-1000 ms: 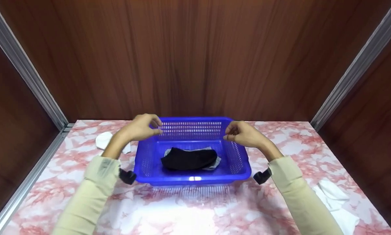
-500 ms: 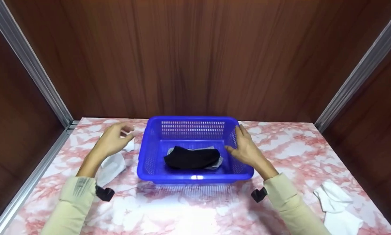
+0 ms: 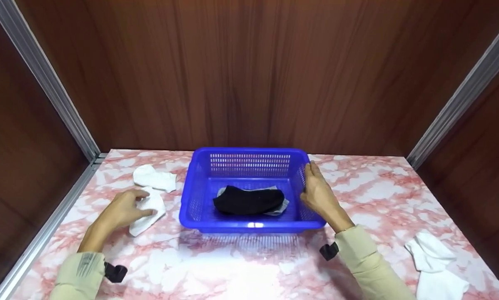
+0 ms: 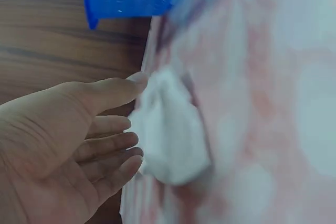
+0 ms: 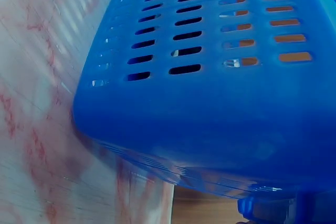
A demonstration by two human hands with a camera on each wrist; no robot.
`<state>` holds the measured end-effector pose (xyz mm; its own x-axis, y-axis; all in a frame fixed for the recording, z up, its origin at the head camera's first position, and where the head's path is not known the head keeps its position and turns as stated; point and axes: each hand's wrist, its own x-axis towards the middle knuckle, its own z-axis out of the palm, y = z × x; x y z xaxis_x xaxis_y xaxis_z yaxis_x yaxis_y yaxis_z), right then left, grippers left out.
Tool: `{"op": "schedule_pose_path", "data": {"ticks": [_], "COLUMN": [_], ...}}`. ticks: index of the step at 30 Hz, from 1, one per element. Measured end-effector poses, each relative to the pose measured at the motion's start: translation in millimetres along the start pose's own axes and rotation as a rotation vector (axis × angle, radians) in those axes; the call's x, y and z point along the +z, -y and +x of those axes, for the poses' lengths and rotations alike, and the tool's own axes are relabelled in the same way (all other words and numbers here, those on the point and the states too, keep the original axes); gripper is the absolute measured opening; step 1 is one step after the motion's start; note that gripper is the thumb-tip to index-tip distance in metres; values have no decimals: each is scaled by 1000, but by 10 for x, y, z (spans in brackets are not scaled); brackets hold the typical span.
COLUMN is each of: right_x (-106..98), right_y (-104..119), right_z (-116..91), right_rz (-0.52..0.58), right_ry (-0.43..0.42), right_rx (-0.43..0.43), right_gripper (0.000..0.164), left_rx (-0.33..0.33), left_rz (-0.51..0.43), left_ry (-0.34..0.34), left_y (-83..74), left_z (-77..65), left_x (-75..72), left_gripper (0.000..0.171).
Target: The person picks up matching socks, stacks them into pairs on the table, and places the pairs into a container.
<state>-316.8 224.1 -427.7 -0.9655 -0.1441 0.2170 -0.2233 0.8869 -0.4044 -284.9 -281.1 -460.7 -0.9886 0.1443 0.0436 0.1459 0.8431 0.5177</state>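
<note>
A blue plastic basket point(image 3: 252, 225) stands on the table. Inside it, a black sock point(image 3: 249, 201) lies over light grey fabric point(image 3: 279, 208). The left hand point(image 3: 122, 211) reaches over a white sock point(image 3: 147, 216) left of the basket, thumb and fingers apart. In the left wrist view the fingertips are close to the white sock point(image 4: 170, 135); contact cannot be told. The right hand point(image 3: 319, 196) rests along the basket's right rim with fingers straight. In the right wrist view the basket's slotted wall point(image 5: 210, 108) fills most of the picture and hides the hand's hold.
Another white sock point(image 3: 154, 178) lies just behind the left hand's sock. White socks point(image 3: 435, 262) lie at the front right of the pink-marbled table point(image 3: 249, 271). Brown wood panels point(image 3: 249, 75) enclose the back and sides, with metal rails point(image 3: 53, 87) at the corners.
Both hands were above the basket's sides. The left hand has moved left and down to the white sock; the right hand has come down onto the right rim.
</note>
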Motion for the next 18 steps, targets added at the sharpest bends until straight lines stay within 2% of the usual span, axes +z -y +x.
{"op": "schedule_pose_path", "data": {"ticks": [5, 10, 13, 18], "right_x": [4, 15, 22, 14], "right_y": [-7, -7, -8, -11], "right_z": [1, 5, 5, 7], "right_rz": [-23, -28, -24, -22], "right_ry": [-6, -18, -16, -16], "right_rx": [-8, -8, -2, -1], "right_gripper": [80, 80, 81, 82], "left_rx": [-7, -2, 2, -15], "left_rz": [8, -3, 7, 1], "left_ry": [6, -19, -33, -45], "left_y": [106, 148, 163, 144], "left_z": [-65, -77, -69, -44], "left_x": [105, 152, 175, 206], "left_gripper": [76, 83, 83, 73]}}
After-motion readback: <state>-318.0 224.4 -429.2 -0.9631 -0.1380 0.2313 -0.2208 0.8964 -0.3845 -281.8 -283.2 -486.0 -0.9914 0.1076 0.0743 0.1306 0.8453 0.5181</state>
